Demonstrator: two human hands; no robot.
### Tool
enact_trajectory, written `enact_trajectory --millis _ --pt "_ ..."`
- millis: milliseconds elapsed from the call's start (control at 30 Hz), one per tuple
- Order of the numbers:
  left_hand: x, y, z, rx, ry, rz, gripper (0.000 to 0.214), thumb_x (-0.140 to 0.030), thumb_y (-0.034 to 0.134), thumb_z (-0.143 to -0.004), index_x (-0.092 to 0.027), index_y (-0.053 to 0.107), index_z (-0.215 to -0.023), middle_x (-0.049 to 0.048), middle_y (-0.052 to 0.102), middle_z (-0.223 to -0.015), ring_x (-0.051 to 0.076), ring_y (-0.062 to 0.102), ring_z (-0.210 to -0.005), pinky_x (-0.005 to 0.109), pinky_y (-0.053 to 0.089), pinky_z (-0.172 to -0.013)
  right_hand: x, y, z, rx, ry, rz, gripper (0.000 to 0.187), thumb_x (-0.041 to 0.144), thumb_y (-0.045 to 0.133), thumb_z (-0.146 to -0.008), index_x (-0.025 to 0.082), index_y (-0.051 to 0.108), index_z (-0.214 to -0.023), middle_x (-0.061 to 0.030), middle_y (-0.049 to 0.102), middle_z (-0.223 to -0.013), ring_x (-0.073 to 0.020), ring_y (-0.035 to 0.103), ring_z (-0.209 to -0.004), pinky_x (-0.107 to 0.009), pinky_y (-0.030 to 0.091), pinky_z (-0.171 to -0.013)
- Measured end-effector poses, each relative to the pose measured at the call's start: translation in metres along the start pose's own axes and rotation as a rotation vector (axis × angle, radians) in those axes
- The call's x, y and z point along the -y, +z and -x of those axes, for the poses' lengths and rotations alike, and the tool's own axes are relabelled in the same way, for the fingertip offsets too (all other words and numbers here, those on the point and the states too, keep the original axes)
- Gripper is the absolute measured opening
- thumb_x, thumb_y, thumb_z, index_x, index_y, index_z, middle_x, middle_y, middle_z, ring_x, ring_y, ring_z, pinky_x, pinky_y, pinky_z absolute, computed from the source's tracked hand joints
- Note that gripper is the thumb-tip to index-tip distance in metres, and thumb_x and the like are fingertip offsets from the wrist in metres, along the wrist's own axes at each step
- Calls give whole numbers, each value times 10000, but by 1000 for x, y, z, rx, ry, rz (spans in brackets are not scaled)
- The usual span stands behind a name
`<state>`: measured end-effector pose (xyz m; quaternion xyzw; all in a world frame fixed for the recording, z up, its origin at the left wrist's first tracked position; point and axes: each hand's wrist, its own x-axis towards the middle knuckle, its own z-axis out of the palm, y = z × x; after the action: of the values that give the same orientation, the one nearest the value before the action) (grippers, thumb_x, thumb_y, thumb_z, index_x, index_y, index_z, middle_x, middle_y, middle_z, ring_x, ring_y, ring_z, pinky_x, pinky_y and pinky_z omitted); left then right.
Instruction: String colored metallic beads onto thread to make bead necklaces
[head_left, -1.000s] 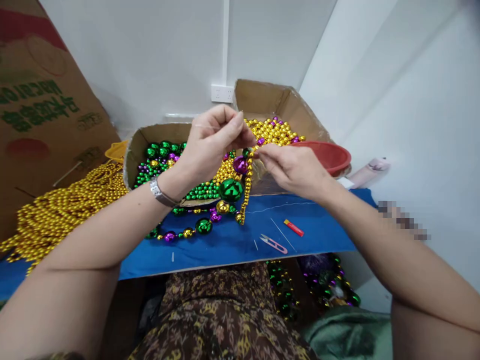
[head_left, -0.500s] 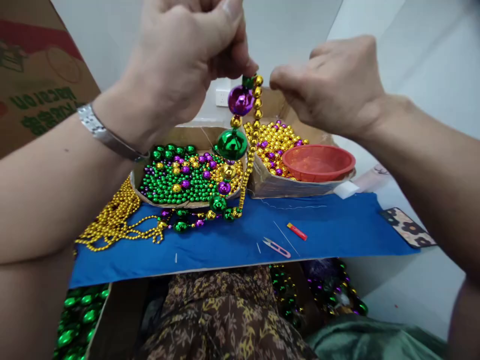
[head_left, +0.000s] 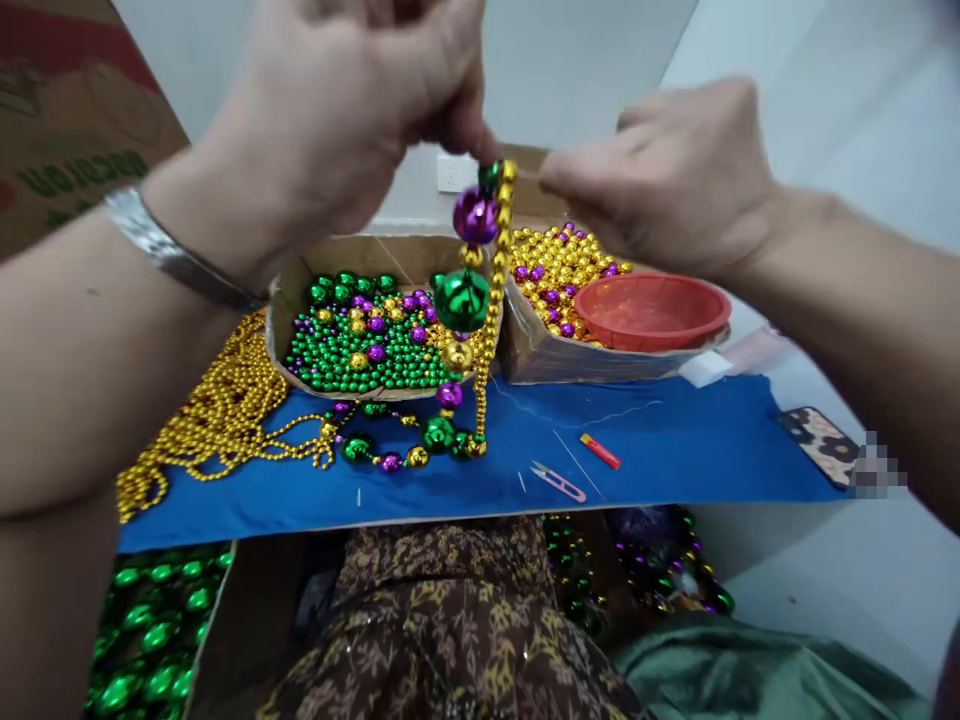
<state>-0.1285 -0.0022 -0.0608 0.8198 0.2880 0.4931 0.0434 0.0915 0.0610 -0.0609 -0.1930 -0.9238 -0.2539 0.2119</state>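
My left hand (head_left: 352,110) is raised close to the camera, its fingers pinched on the top of a bead string (head_left: 471,300) of green, purple and gold balls that hangs down to the blue board (head_left: 675,450). A thin strand of small gold beads (head_left: 491,310) hangs beside it. My right hand (head_left: 675,175) is closed in a pinch just right of the string's top; what it grips is too fine to make out. A silver bracelet (head_left: 161,250) sits on my left wrist.
Behind the board stand a cardboard box of green beads (head_left: 360,335) and a box of gold beads (head_left: 551,275) with a red bowl (head_left: 652,310). Gold strands (head_left: 217,410) pile at the left. Thread snips (head_left: 559,482), a red stick (head_left: 600,452) and a phone (head_left: 817,445) lie on the board.
Both hands rose from over the boxes to near the camera, lifting the bead string so it hangs upright. In the last half second they hardly moved.
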Motion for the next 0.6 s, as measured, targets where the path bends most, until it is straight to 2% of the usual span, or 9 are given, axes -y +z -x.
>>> enact_trajectory --millis 67,100,167,233,367,500,600 --pt "-5 13 12 -72 -77 95 225 -92 486 -915 -126 425 -701 -61 506 -618 44 613 -606 293 562 -717 1 21 10 -11 -87 246 451 228 247 -951 173 695 -949 7 655 -710 -142 615 -840 -257 337 -597" --pt "-7 18 18 -88 -107 137 220 -85 507 -906 -128 445 -699 -51 529 -611 59 616 -601 289 563 -693 0 29 14 -16 -128 280 492 230 201 -965 170 690 -969 17 644 -692 -116 598 -795 -246 308 -580" --pt "-6 23 27 -41 -112 183 198 -120 532 -912 -121 489 -718 -25 575 -636 84 637 -634 283 557 -667 -1 41 20 -42 -182 265 561 219 128 -975 162 686 -988 27 609 -647 -89 568 -742 -234 262 -558" --pt "-1 26 35 -12 -129 222 203 -199 569 -914 -127 510 -734 -2 607 -662 99 640 -645 283 548 -644 -3 48 25 -49 -196 219 566 202 125 -974 153 689 -972 21 574 -612 -88 543 -697 -235 247 -550" --pt "7 36 49 56 -196 118 238 -313 561 -924 -148 539 -754 34 637 -690 123 635 -658 272 506 -605 1 63 34 0 -195 65 375 162 296 -941 185 671 -936 12 539 -584 -109 448 -602 -256 253 -525" --pt "10 53 66 171 -159 -132 154 -205 525 -913 -161 548 -768 5 607 -662 91 547 -566 230 406 -512 11 81 49 102 -142 -88 287 170 380 -908 240 658 -926 14 514 -575 -128 377 -576 -280 226 -522" --pt "17 68 77 252 -40 -269 139 -153 483 -899 -166 530 -768 -5 577 -650 90 494 -538 230 372 -504 25 86 61 182 28 -309 181 223 471 -883 226 652 -872 17 512 -589 -123 381 -580 -278 244 -553"
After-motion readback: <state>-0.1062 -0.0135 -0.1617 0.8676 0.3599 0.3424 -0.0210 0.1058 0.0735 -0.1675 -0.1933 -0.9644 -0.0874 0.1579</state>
